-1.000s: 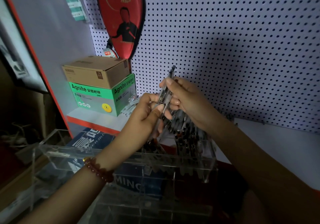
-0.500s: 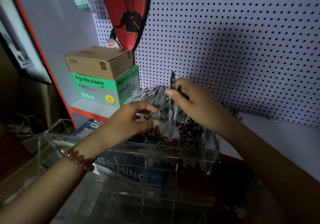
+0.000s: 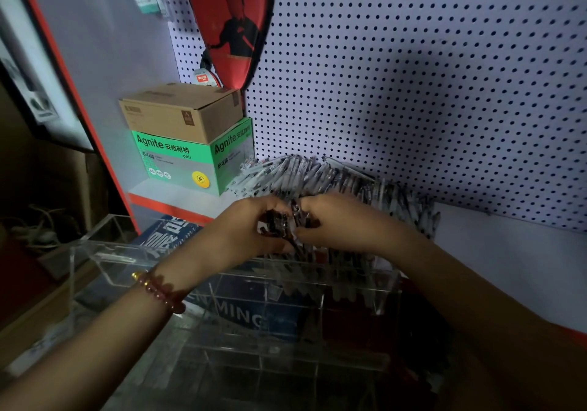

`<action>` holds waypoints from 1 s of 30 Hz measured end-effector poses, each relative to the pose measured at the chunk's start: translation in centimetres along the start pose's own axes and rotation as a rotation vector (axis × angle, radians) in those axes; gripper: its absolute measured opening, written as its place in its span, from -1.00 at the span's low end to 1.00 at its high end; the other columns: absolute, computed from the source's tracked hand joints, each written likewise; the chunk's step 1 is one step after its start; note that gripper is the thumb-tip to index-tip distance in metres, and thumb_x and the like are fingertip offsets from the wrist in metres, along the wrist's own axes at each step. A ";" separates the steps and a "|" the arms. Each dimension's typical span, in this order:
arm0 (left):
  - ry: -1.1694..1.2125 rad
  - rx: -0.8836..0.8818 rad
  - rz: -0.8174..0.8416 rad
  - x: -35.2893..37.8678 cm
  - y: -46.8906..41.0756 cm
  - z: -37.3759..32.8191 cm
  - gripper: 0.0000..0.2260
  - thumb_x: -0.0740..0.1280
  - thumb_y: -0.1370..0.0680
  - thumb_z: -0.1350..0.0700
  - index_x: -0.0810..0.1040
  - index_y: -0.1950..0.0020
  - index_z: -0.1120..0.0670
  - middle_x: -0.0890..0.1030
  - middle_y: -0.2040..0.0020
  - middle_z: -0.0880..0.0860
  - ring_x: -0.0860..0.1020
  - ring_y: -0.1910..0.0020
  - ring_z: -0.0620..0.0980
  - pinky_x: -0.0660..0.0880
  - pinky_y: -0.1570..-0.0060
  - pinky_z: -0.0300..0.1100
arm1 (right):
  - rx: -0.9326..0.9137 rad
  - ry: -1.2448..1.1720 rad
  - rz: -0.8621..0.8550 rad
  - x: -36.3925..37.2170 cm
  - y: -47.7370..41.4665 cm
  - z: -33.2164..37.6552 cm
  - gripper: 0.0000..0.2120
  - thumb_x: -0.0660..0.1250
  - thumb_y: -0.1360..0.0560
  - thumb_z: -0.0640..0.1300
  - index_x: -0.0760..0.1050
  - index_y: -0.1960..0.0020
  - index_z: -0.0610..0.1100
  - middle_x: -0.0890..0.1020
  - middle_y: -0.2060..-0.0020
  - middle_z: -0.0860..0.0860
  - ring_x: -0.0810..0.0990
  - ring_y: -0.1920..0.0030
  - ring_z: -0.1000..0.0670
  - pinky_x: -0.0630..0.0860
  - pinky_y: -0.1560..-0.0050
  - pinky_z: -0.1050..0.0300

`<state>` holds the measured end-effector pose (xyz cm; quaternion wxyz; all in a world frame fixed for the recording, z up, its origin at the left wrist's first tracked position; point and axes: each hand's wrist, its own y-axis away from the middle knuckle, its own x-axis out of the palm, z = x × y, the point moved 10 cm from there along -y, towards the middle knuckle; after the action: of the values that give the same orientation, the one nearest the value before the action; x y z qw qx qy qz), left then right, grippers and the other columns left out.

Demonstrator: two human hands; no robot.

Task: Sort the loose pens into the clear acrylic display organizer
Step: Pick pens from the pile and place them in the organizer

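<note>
Head view. My left hand and right hand meet at the centre of the scene, knuckles nearly touching. Both have their fingers curled round a small bundle of dark-barrelled pens, which is held between them just above the back row of the clear acrylic display organizer. How many pens the bundle holds cannot be told.

At 12 o'clock from my hands, a dense fan of grey-and-white pens stands in that back row, leaning left and right. More of them run on toward 3 o'clock behind my right wrist. The organizer's front compartments lie at 6 o'clock, and blue packaging with white lettering shows through their walls.

A bracelet of dark red beads circles my left wrist at 7 o'clock.

At 10 o'clock, a brown cardboard box sits on a green-and-white box. A red paddle-shaped case hangs at 11 o'clock on the white perforated pegboard.
</note>
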<state>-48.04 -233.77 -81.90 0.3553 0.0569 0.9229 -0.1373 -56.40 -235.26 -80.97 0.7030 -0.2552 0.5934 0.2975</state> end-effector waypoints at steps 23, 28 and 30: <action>-0.037 0.014 0.009 0.8 -0.3 -0.3 -0.63 0.60 -0.25 0.21 0.53 0.06 0.02 0.61 0.12 -0.06 0.57 0.13 -0.15 0.52 0.11 -0.20 | -0.016 -0.014 0.137 0.8 0.6 -0.6 -0.80 0.26 -0.55 0.01 0.48 0.15 -0.11 0.46 0.37 0.03 0.40 0.41 0.09 0.33 0.35 0.16; -0.048 -0.049 0.021 0.6 -0.2 -0.3 -0.48 0.62 -0.20 0.09 0.40 0.02 -0.08 0.54 0.05 -0.10 0.53 0.05 -0.16 0.48 0.07 -0.23 | -0.033 -0.059 0.154 0.7 0.9 -0.3 -0.71 0.33 -0.50 0.00 0.50 -0.19 -0.07 0.64 0.11 0.01 0.60 0.16 0.04 0.52 0.13 0.10; -0.035 -0.063 0.017 1.0 -0.2 -0.4 -0.49 0.62 -0.21 0.09 0.38 0.03 -0.08 0.54 0.07 -0.09 0.53 0.09 -0.13 0.47 0.12 -0.22 | -0.041 -0.133 0.126 0.3 0.8 -0.1 -0.67 0.32 -0.49 -0.10 0.46 -0.26 -0.03 0.66 0.06 0.05 0.62 0.10 0.06 0.56 0.01 0.02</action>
<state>-49.09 -233.81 -82.28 0.3742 0.0512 0.9199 -0.1060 -56.99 -234.75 -81.31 0.7153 -0.2114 0.5542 0.3695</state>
